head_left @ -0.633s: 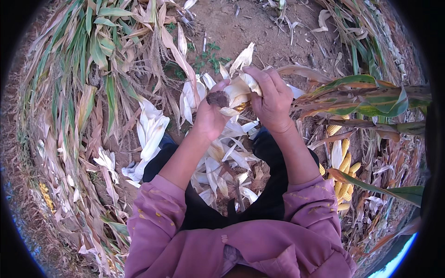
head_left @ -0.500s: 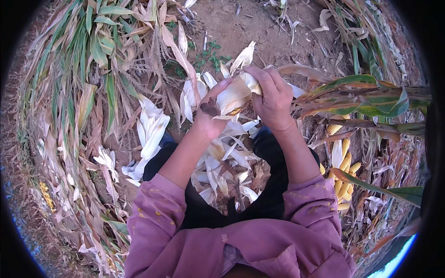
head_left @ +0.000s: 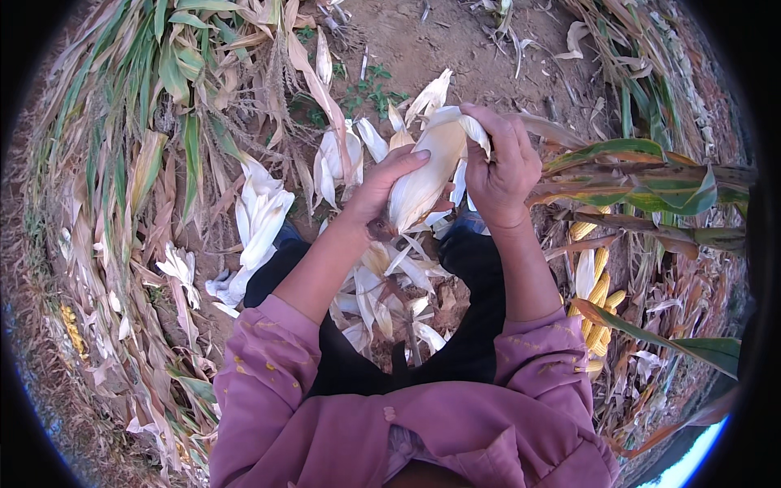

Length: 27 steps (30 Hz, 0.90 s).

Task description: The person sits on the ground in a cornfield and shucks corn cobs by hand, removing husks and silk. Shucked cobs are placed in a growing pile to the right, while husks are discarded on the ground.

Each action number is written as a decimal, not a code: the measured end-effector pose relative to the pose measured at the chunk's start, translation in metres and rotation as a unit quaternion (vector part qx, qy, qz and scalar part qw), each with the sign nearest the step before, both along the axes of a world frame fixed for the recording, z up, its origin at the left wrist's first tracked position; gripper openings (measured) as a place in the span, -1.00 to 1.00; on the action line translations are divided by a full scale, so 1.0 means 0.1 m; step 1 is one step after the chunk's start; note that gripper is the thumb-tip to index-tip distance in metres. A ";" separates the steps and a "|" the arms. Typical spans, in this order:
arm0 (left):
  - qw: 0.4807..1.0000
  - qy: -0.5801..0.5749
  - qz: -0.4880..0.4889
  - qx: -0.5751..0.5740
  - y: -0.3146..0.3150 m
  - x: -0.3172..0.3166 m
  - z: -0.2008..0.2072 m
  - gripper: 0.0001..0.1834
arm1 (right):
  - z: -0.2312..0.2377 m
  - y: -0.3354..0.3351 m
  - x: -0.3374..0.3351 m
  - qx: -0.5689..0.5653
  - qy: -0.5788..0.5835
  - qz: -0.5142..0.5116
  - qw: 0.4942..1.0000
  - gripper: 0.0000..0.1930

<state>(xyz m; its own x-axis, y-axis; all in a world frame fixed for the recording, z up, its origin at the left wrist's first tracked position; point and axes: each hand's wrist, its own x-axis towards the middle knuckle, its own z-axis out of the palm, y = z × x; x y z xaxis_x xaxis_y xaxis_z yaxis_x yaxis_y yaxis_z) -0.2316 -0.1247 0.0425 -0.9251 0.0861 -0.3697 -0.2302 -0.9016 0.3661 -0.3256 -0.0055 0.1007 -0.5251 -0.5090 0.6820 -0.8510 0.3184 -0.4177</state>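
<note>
An ear of corn [head_left: 428,172], still wrapped in pale cream husk, is held tilted in front of me. My left hand [head_left: 384,185] is closed around its lower part, thumb lying along the husk. At the upper end, the fingers of my right hand [head_left: 503,167] pinch a husk leaf [head_left: 474,132] that bends away from the ear. No kernels show on this ear. Loose pale husks [head_left: 382,297] lie on the ground between my legs, below both hands.
Several bare yellow corn ears [head_left: 598,313] lie in a pile to my right. Cornstalks with green and brown leaves [head_left: 643,175] reach in from the right. A heap of dry stalks [head_left: 175,106] covers the left side. Torn husks [head_left: 262,213] lie beside my left leg.
My right hand has shifted right, drawing a husk leaf outward from the tip. The ear has turned more upright, and my left thumb now lies across its husk.
</note>
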 end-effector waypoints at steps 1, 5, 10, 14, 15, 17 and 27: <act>1.000 -0.005 -0.014 -0.019 0.01 0.01 0.01 -0.49 | 0.01 0.00 -0.01 -0.018 0.018 -0.006 1.000 -0.73; 0.988 -0.019 -0.091 -0.119 0.00 0.04 0.02 -0.39 | 0.01 0.07 -0.32 -0.150 -0.001 -0.074 0.986 -0.87; 0.976 -0.011 -0.166 -0.142 -0.03 0.16 0.02 -0.35 | 0.03 0.29 -0.60 -0.290 -0.248 -0.158 0.911 -0.80; 0.972 -0.003 -0.180 -0.148 -0.05 0.21 0.03 -0.35 | 0.02 0.47 -0.72 -0.241 -0.296 -0.139 0.914 -0.78; 0.974 -0.006 -0.174 -0.143 -0.05 0.21 0.04 -0.37 | -0.01 0.47 -0.73 -0.227 -0.319 -0.125 0.912 -0.77; 0.978 -0.013 -0.162 -0.132 -0.05 0.22 0.06 -0.41 | -0.05 0.44 -0.73 -0.200 -0.362 -0.095 0.905 -0.73; 0.995 0.009 -0.064 -0.080 -0.11 0.21 0.14 -0.46 | -0.27 0.39 -0.68 0.048 -0.444 0.040 0.894 -0.57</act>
<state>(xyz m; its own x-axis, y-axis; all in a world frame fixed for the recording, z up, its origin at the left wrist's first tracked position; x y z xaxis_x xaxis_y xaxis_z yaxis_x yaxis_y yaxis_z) -0.2104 -0.1352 0.0565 -0.9167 0.1452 -0.3724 -0.3319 -0.7954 0.5071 -0.3938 0.0339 0.0734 -0.7963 -0.6039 -0.0356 -0.2187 0.3421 -0.9138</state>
